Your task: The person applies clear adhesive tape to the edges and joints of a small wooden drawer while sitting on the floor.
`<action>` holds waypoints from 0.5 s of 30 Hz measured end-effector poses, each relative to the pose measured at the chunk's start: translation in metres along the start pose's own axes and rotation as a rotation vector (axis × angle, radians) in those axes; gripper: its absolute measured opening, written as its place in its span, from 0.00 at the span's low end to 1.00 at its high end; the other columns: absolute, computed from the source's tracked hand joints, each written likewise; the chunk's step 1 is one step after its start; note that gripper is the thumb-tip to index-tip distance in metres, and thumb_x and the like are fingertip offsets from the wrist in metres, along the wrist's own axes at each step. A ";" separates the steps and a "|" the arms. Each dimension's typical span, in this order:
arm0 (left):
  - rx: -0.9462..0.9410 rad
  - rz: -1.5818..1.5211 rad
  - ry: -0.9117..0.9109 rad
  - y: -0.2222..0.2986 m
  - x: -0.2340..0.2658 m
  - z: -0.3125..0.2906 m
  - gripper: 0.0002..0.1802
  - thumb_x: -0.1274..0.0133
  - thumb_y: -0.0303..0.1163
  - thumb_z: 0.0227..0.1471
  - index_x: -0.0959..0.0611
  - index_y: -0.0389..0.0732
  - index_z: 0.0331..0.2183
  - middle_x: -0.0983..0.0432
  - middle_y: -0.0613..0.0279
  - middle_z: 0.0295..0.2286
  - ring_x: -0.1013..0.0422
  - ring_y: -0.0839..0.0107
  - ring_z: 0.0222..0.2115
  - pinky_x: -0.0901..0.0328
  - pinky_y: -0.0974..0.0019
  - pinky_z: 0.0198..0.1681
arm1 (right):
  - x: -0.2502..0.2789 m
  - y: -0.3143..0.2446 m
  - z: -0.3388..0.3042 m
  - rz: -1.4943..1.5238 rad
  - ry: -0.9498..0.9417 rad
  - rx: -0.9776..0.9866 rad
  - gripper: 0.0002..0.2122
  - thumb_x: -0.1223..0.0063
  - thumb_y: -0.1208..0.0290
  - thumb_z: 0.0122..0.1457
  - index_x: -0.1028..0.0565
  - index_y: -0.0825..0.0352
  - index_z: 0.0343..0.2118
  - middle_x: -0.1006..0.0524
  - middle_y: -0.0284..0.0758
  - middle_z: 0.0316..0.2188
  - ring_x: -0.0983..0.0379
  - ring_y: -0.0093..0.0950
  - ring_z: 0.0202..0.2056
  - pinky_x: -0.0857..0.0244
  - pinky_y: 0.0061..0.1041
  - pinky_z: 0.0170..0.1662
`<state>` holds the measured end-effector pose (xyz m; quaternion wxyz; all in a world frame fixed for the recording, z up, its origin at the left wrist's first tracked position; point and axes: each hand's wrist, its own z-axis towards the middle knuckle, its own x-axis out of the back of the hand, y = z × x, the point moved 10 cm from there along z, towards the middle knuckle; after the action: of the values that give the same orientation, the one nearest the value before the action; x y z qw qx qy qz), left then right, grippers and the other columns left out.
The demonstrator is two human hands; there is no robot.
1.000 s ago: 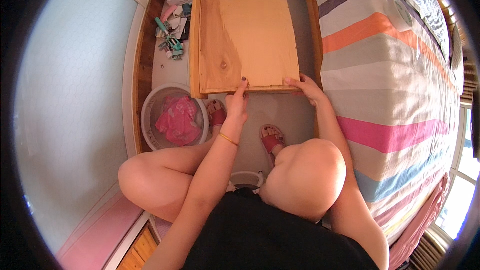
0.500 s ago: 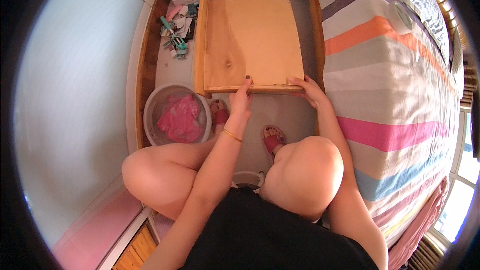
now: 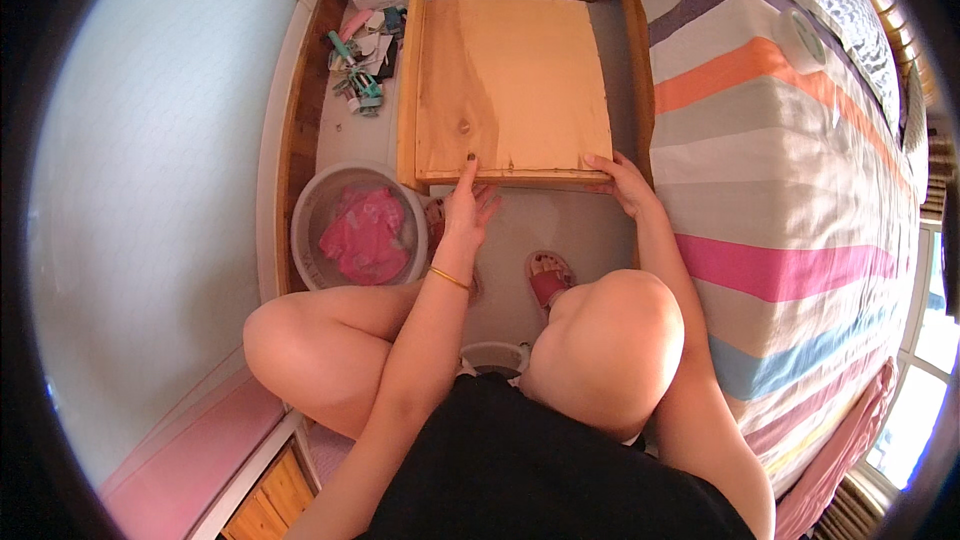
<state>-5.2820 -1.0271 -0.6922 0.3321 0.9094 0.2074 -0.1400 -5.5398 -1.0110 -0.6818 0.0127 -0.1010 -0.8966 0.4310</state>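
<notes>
The wooden box (image 3: 520,80) is beside the bed (image 3: 760,190). The right hand (image 3: 622,183) pinches its near corner, but the left hand (image 3: 468,208) has fingers spread, only the thumb on top, so that side could slip and bump the feet (image 3: 546,270)

We've got floor (image 3: 505,225) room between our sandals (image 3: 547,285), but the wooden box (image 3: 530,85) blocks ahead, basin (image 3: 303,247) left, bed (image 3: 770,175) right.

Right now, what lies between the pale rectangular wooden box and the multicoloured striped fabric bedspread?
In the head view, grey floor and a brown wooden rail lie between them, plus the right hand at the box's near corner.
</notes>
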 end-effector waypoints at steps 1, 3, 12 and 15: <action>-0.002 0.000 0.001 -0.001 0.004 0.003 0.38 0.44 0.52 0.43 0.37 0.44 0.52 0.41 0.53 0.44 0.36 0.61 0.42 0.39 0.57 0.47 | -0.002 0.002 0.002 0.010 -0.006 0.005 0.36 0.37 0.53 0.43 0.39 0.73 0.49 0.32 0.41 0.44 0.33 0.29 0.43 0.33 0.26 0.40; -0.023 0.026 0.015 -0.001 0.008 0.006 0.38 0.44 0.52 0.43 0.36 0.43 0.51 0.39 0.52 0.44 0.36 0.61 0.43 0.39 0.58 0.47 | -0.004 0.002 0.002 0.017 -0.009 0.008 0.36 0.37 0.53 0.43 0.39 0.73 0.49 0.32 0.40 0.43 0.33 0.29 0.43 0.34 0.26 0.41; -0.049 -0.012 0.007 -0.004 0.010 0.017 0.28 0.48 0.48 0.47 0.29 0.41 0.46 0.31 0.60 0.37 0.34 0.68 0.37 0.40 0.62 0.44 | 0.024 -0.029 -0.019 -0.420 0.305 0.041 0.46 0.39 0.44 0.39 0.43 0.77 0.53 0.37 0.49 0.51 0.39 0.37 0.52 0.45 0.34 0.54; -0.055 0.029 0.050 0.002 0.003 0.007 0.33 0.48 0.52 0.47 0.34 0.38 0.48 0.35 0.50 0.40 0.36 0.60 0.43 0.40 0.61 0.48 | 0.016 -0.085 -0.059 -0.615 0.453 0.310 0.41 0.40 0.50 0.43 0.42 0.77 0.52 0.37 0.51 0.50 0.40 0.39 0.52 0.46 0.33 0.54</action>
<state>-5.2789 -1.0319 -0.6973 0.3538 0.9060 0.2063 -0.1068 -5.5635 -1.0144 -0.5796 0.3532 0.0825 -0.7840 0.5037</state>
